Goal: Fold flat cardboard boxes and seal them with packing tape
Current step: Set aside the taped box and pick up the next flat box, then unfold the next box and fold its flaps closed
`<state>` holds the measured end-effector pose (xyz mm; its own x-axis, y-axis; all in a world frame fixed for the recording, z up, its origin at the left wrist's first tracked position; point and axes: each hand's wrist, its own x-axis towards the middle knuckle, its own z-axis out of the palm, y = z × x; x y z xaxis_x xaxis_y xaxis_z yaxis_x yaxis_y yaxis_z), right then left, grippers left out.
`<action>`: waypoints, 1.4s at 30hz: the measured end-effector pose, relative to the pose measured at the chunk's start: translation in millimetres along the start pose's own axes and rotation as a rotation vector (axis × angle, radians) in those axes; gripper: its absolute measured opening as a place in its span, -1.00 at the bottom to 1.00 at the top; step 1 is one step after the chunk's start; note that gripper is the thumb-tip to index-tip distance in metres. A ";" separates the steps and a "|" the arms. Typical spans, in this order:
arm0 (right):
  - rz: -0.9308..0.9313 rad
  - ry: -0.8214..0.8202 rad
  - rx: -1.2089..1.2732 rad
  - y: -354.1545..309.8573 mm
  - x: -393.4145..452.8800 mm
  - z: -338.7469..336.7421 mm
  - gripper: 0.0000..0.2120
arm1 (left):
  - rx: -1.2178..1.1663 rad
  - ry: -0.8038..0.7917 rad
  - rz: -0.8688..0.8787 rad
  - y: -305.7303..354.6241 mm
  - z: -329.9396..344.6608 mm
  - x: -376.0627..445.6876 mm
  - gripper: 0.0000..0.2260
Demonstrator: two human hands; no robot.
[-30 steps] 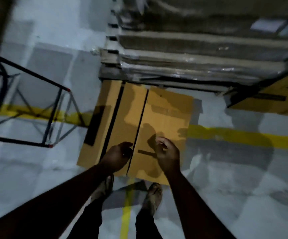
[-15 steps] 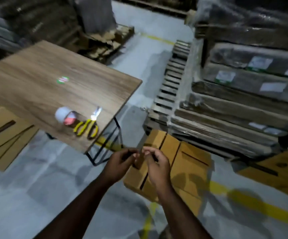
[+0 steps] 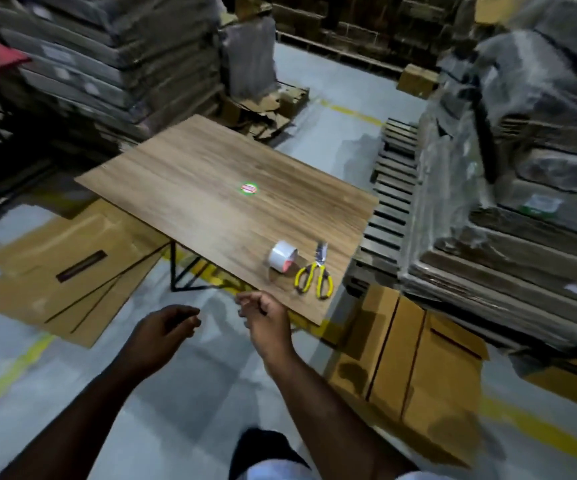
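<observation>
Both the left hand and right hand hover loosely curled and empty before the table's near edge, while the flat cardboard box, probably light, stiff and floppy, lies on the floor to the right, best gripped by opposite edges.

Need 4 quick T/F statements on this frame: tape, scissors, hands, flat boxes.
1. The tape roll sits on the table. True.
2. The scissors lie on the floor. False: they lie on the table, right of the tape roll.
3. The right hand grips the scissors. False: it holds neither tool; the left hand likewise.
4. Flat cardboard boxes lie on the floor by the table. True.
</observation>
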<state>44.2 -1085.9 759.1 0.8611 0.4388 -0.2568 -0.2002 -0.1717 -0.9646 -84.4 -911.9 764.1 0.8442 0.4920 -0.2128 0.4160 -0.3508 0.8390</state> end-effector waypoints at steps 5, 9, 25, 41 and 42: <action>0.024 -0.019 -0.001 10.2 50.0 106.6 -0.81 | 0.020 -0.030 0.000 -47.4 -81.9 59.6 -0.77; 0.044 0.048 0.051 27.1 106.7 198.6 -0.84 | 0.126 -0.129 0.008 -94.8 -150.5 128.2 -0.76; 0.255 0.011 0.073 -8.1 297.4 573.2 -0.86 | 0.388 -0.283 -0.172 -283.0 -456.3 348.2 -0.76; 0.789 0.181 0.333 223.7 541.6 864.1 -0.74 | 0.361 -0.453 -0.234 -623.1 -521.0 599.7 -0.61; 0.839 0.159 0.310 268.4 561.6 877.1 -0.67 | 0.367 -0.469 -0.227 -656.0 -504.9 615.1 -0.58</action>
<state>64.1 -111.8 303.4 0.4259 0.1462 -0.8929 -0.8873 -0.1253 -0.4438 -8.7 23.1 335.7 0.7449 0.2147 -0.6316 0.6208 -0.5697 0.5386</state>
